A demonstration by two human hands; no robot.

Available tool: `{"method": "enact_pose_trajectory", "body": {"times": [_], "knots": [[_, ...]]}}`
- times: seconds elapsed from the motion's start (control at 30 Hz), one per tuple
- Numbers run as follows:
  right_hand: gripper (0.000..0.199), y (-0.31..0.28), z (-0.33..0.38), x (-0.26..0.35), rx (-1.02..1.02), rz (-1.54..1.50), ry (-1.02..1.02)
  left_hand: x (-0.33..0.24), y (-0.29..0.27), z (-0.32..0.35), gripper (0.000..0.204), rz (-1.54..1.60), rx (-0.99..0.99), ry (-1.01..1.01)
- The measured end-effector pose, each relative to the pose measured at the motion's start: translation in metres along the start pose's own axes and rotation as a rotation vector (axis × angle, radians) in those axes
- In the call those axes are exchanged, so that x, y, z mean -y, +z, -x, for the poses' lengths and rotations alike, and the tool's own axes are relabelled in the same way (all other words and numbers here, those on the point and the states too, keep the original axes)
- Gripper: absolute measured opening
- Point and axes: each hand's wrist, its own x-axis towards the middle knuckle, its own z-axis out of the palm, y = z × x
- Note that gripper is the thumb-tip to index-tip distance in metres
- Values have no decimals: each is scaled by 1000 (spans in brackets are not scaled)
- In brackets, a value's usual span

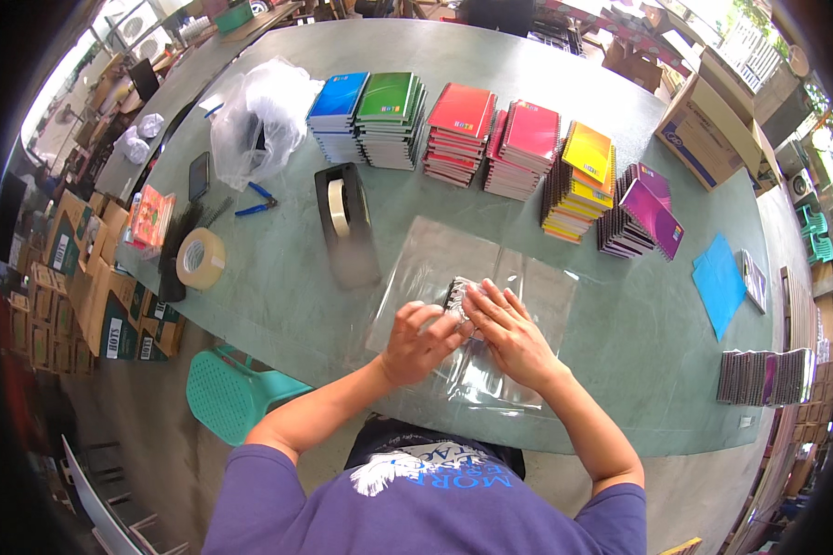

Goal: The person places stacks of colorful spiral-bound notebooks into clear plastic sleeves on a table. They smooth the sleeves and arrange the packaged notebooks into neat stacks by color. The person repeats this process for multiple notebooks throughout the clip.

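A small bundle of spiral-bound notebooks [455, 295] stands between my hands, its black coils and pale page edges facing up. Its covers are hidden. My left hand [422, 340] is closed, with curled fingers at the bundle's left and near side. From the right, my right hand [511, 335] reaches across with fingers stretched out and lying flat against the bundle. Below both hands spreads a clear plastic sheet [537, 296], creased and shiny, on the green table [639, 388].
Beyond the sheet stand notebook stacks: blue [341, 95], green [388, 95], red [463, 109], yellow [590, 153] and purple [650, 211]. A black tape dispenser [354, 254], blue-handled pliers [257, 202], a tape roll [201, 259] and a plastic bag [268, 106] lie left. An open carton [703, 139] sits far right.
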Motion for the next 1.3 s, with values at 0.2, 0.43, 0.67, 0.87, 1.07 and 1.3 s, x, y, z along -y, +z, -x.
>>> {"method": "enact_pose_trajectory", "body": {"times": [0.2,0.43,0.67,0.87,1.07,1.3], "knots": [[54,3,1,3,-3,133,-34,56,-30,29,37,-36,-116,-450],[54,11,0,1,-82,204,-83,160,-27,35,53,-14,-15,-1466],[51,15,-3,1,-150,109,-116,143,-25,32,32,188,-44,-1419],[52,18,3,-7,-209,-21,-122,58,-55,25,19,891,-294,-1823],[56,21,2,-8,-214,-91,-107,70,-77,44,18,112,248,-1054],[59,15,3,-6,-158,-131,-77,-44,-15,-27,34,976,122,-1442]]}}
